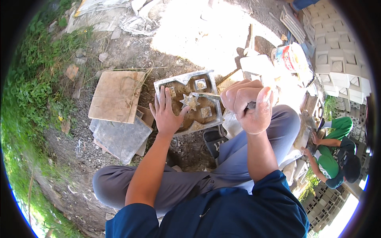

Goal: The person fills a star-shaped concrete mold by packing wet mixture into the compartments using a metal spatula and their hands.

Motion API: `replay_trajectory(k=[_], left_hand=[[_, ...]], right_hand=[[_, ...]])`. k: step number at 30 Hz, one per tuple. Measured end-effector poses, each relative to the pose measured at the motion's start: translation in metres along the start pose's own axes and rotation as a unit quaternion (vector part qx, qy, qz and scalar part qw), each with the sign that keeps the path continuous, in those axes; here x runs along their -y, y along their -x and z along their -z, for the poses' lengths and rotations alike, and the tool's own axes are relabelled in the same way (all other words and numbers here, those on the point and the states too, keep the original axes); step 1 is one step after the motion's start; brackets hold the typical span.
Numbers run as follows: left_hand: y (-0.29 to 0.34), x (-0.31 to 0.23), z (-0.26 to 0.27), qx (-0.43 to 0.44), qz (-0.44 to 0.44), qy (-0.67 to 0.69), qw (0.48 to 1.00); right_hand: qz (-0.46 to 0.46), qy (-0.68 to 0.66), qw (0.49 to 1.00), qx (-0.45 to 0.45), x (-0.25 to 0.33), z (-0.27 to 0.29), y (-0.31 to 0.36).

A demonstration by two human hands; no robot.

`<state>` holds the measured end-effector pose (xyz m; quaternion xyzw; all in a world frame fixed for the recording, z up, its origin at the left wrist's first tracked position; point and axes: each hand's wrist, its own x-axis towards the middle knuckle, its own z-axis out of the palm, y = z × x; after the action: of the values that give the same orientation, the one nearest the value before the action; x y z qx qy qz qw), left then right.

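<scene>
A square metal mould (216, 89) lies on the ground in front of me, with a star-shaped insert (190, 102) at its middle and small square inserts around it. Brown, sandy material lies between these shapes. My left hand (167, 115) rests on the mould's left side, fingers spread and holding nothing. Closed in a fist, my right hand (249, 104) grips a narrow, flat tool (208, 96) that reaches left over the mould towards the star. Its dark handle end shows at my thumb; the rest of the handle is hidden, so its exact kind is unclear.
Brown boards (116, 96) and a grey sheet (121, 135) are piled left of the mould. A white and red bucket (291, 59) stands at the right. Pale blocks (337, 55) are stacked beyond. A person in green (331, 154) works at far right.
</scene>
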<state>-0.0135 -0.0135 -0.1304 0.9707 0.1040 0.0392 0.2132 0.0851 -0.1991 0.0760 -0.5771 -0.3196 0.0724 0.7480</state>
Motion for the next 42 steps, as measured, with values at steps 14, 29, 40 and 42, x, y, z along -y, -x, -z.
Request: replay_trajectory(k=[14,29,40,42], left_hand=[[0.001,0.002,-0.001,-0.014,-0.009,0.014,1.0],[0.009,0.0,0.001,0.003,-0.002,0.014,1.0],[0.001,0.004,0.001,-0.001,0.004,-0.002,1.0],[0.0,0.002,0.0,0.001,0.003,0.014,1.0]], right_hand=[[0.083,-0.032,0.986,-0.143,-0.019,-0.003,-0.003],[0.097,-0.001,0.986,-0.137,-0.037,-0.012,0.0],[-0.03,0.005,0.981,-0.19,-0.035,-0.02,-0.01],[0.03,0.013,0.992,-0.121,-0.012,-0.019,-0.005]])
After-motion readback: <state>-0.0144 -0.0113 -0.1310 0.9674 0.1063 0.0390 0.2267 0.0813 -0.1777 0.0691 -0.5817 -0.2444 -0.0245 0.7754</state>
